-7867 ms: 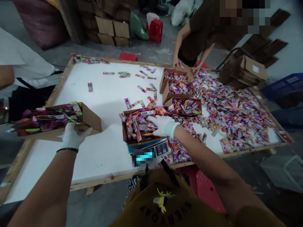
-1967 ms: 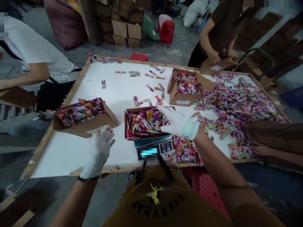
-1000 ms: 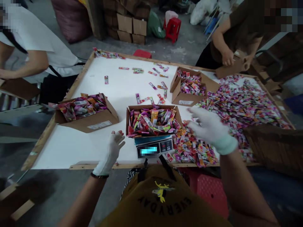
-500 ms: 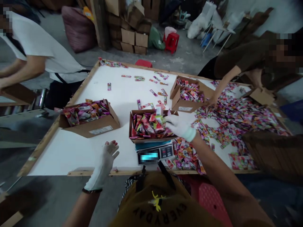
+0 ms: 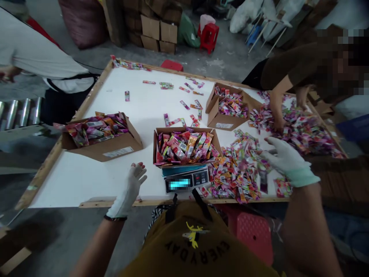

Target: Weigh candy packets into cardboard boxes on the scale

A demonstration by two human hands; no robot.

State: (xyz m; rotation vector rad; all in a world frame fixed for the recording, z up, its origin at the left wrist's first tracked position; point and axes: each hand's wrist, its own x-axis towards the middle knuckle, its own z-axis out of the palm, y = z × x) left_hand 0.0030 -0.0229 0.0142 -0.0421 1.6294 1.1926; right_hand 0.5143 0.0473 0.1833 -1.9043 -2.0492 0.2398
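The step seems to be gathering: the right hand (image 5: pixel 284 157), spread open and seemingly empty, is over the loose packets (image 5: pixel 230 171), beside the filled carton (image 5: pixel 155 148) on the scale (image 5: pixel 201 178). The left hand (image 5: pixel 127 189), loosely open, holds nothing. Next calls for closing on packets.

dim light over grey floor (image 5: pixel 227 57), red stool (image 5: pixel 211 31) near a green sack (image 5: pixel 189 32)
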